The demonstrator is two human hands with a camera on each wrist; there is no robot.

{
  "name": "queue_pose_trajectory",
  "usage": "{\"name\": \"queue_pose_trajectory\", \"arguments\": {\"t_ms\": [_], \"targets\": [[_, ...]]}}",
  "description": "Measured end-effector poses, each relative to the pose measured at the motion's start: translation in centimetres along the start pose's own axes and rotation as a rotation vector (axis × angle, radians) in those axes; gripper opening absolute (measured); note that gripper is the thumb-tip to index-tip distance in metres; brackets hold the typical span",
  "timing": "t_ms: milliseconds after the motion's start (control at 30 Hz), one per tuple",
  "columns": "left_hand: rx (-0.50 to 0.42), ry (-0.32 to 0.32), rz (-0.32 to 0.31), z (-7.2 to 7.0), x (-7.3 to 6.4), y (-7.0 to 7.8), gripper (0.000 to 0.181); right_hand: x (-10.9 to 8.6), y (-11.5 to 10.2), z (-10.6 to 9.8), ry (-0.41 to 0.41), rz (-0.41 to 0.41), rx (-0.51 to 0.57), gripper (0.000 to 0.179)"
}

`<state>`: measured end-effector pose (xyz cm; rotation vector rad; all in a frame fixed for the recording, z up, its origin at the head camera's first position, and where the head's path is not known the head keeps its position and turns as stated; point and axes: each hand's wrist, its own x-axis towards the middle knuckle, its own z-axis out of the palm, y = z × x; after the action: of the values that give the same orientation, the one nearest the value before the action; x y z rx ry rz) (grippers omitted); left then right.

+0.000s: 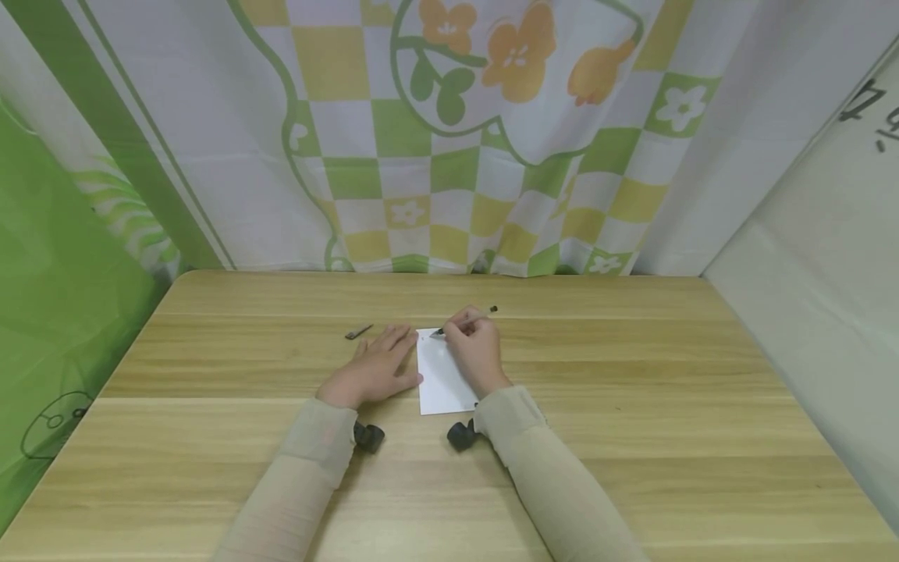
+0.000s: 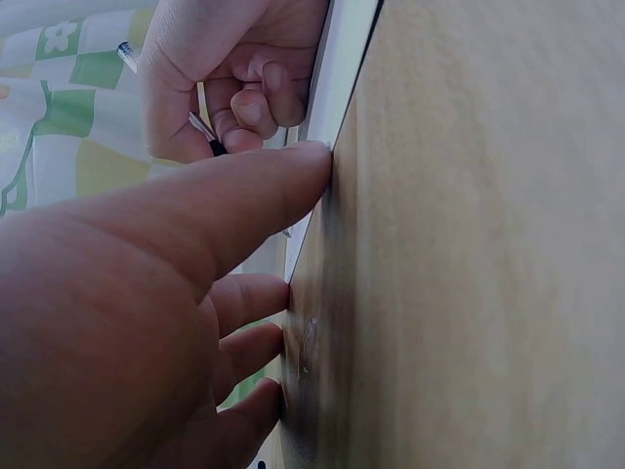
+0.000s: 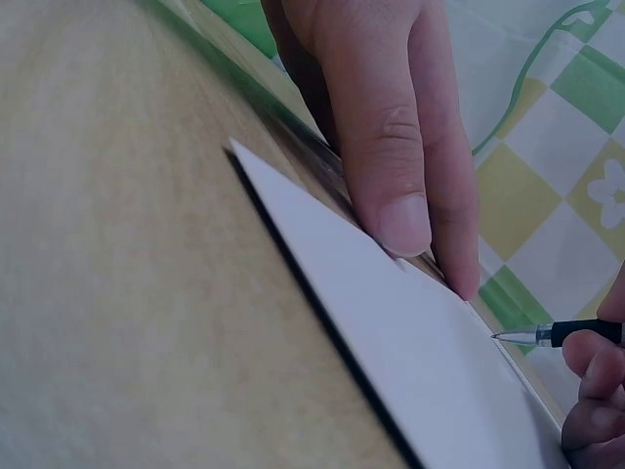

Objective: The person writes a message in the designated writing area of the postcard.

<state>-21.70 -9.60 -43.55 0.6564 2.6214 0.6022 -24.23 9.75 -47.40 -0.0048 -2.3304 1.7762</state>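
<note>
A white sheet of paper (image 1: 441, 382), with small marks near its top left corner, lies in front of me. My right hand (image 1: 479, 347) pinches a pen (image 3: 537, 335) with a dark grip over the upper part of the sheet. In the right wrist view the pen's tip is right at the paper's surface. My left hand (image 1: 375, 368) lies flat to the left, fingers stretched out. Its thumb (image 2: 311, 161) and a fingertip are at the paper's left edge. Beyond the left fingers lies a dark pen cap (image 1: 359, 332).
The wooden table (image 1: 632, 375) spreads around the sheet on all sides. A checked, flowered curtain (image 1: 449, 179) hangs behind its far edge. Green fabric (image 1: 63, 257) is on the left, and a pale sheet with black strokes (image 1: 829, 211) on the right.
</note>
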Motion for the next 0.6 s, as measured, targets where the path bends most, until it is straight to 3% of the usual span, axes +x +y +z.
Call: {"name": "queue_pose_trajectory", "arguments": {"t_ms": [367, 600], "targets": [[0.017, 0.004, 0.003, 0.50, 0.51, -0.71, 0.079, -0.05, -0.19, 0.04, 0.014, 0.009, -0.003, 0.009], [0.008, -0.002, 0.001, 0.25, 0.30, -0.34, 0.078, 0.00, -0.08, 0.00, 0.012, 0.001, -0.004, 0.008]]}}
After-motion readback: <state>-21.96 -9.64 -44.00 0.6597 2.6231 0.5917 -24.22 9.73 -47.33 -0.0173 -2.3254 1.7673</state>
